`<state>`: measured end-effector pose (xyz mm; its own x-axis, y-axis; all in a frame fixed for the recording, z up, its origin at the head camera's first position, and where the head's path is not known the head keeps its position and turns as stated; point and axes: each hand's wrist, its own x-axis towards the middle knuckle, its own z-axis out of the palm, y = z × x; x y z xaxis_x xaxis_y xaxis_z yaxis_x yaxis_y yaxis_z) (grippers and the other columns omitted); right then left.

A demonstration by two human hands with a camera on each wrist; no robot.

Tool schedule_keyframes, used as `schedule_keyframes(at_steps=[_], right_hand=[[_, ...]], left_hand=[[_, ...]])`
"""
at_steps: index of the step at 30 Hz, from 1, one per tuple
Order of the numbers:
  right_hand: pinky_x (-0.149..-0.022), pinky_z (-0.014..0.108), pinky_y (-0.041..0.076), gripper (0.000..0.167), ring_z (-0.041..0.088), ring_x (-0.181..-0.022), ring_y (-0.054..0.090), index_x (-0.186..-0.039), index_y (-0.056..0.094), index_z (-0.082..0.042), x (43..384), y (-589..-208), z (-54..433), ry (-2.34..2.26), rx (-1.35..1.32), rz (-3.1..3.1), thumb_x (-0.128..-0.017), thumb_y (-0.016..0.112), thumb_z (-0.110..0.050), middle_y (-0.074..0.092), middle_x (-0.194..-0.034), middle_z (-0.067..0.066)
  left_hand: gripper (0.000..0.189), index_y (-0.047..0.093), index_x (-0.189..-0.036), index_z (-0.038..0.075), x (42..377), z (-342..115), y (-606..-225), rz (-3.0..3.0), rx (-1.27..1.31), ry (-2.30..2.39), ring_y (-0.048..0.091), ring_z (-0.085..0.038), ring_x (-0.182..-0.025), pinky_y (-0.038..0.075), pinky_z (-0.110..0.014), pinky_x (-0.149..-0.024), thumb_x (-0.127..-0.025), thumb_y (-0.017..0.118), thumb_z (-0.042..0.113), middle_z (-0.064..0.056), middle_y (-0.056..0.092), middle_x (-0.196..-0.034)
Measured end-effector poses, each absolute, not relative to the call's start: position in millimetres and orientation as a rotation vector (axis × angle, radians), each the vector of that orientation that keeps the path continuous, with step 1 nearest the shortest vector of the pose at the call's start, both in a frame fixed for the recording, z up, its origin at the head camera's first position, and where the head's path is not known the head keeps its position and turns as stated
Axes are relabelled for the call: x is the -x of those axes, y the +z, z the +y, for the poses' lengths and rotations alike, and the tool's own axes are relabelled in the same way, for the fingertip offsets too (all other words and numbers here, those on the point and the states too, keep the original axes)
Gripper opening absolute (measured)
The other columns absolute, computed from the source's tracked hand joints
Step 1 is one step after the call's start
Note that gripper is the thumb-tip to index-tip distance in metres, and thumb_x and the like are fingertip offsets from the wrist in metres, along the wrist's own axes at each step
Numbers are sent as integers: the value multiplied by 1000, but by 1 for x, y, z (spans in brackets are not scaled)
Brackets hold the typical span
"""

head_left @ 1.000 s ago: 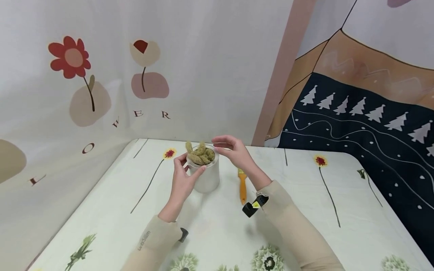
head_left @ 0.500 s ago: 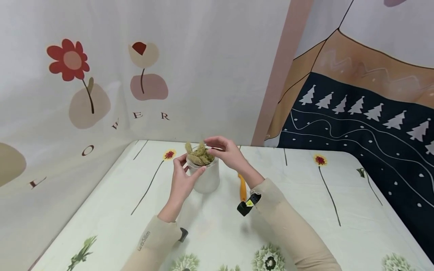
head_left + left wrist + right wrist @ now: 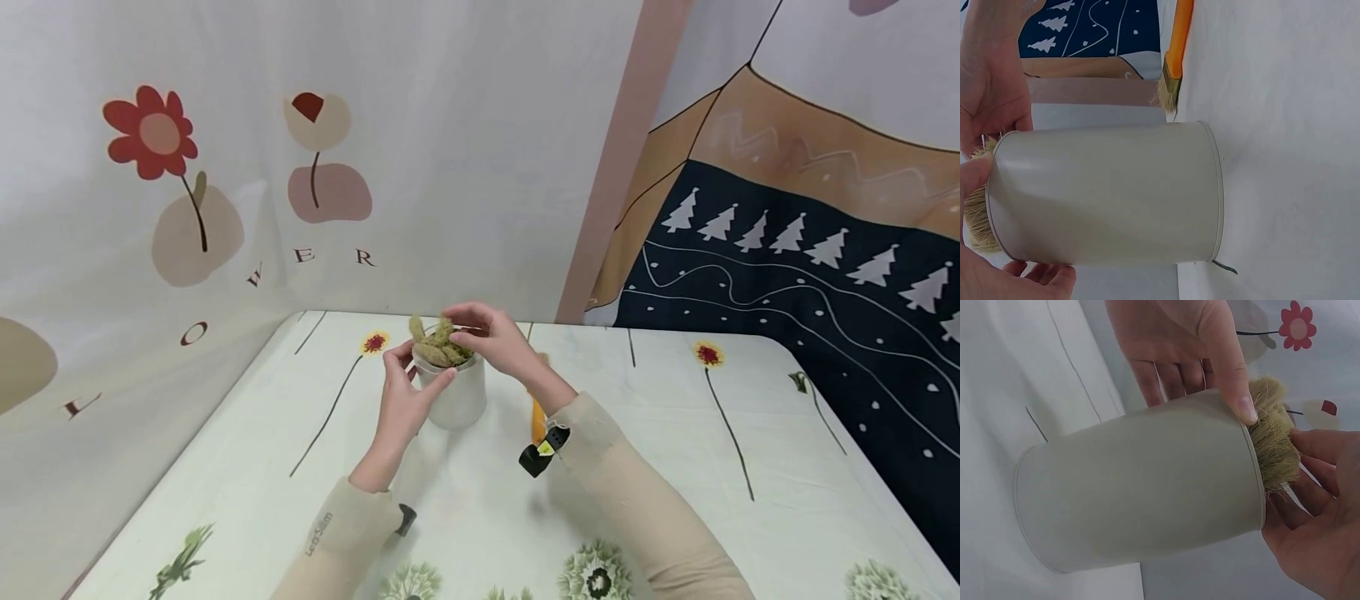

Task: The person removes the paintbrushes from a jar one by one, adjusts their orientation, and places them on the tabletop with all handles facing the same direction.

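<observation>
A pale grey cylindrical pot (image 3: 453, 404) stands upright on the table, with several straw-coloured brush heads (image 3: 435, 353) poking out of its mouth. My left hand (image 3: 401, 400) grips the pot near its rim, thumb on the near side and fingers round the left. At the top right, my right hand (image 3: 502, 343) has its thumb and fingers about one bristle tuft; in the right wrist view its thumb touches the bristles (image 3: 1275, 450). The brush handles are hidden inside the pot. A paintbrush (image 3: 538, 421) with an orange handle lies to the right, partly behind my right wrist.
A white cloth (image 3: 465, 517) with printed flowers covers the table. Printed curtains (image 3: 465, 167) hang close behind the pot, and a dark one with white trees (image 3: 795, 275) hangs at the right.
My right hand has moved left from beside the pot's rim onto the brush heads, its wrist now covering part of the orange paintbrush. My left hand and the pot have stayed put.
</observation>
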<state>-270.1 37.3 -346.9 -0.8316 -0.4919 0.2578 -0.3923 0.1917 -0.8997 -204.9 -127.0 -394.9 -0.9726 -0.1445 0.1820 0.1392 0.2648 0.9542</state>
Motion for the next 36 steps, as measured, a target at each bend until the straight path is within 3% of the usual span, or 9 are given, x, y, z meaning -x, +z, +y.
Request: schedule_keyframes(at_steps=[10,19,30,36], right_hand=[[-106,36,55,29,28,-122,62,-126,63,-2,272,-347,32,-1695,856,2434,-97,63,-6,66,-127,16],[-80,24,59,14,20,-93,67,-107,70,-4,268,-347,31,-1677,793,2552,-94,68,-8,72,-106,13],[-87,30,63,10,25,-102,71,-103,70,-5,267,-345,31,-1684,762,2574,-94,68,-11,72,-106,12],[-82,28,63,9,25,-101,71,-101,71,-5,267,-344,31,-1711,780,2556,-94,69,-11,73,-105,13]], left_hand=[[78,21,-142,0,207,-128,-396,-2305,0,-1820,27,-31,-151,24,-42,-129,-90,75,18,-20,29,-159],[79,20,-143,1,207,-128,-396,-2322,-21,-1831,27,-33,-151,25,-41,-129,-90,75,20,-21,26,-160],[79,20,-143,0,204,-127,-394,-2323,-14,-1825,28,-32,-151,26,-42,-128,-90,75,19,-22,28,-158],[79,19,-144,1,204,-127,-394,-2321,-14,-1824,28,-31,-150,26,-43,-129,-90,75,19,-20,28,-157]])
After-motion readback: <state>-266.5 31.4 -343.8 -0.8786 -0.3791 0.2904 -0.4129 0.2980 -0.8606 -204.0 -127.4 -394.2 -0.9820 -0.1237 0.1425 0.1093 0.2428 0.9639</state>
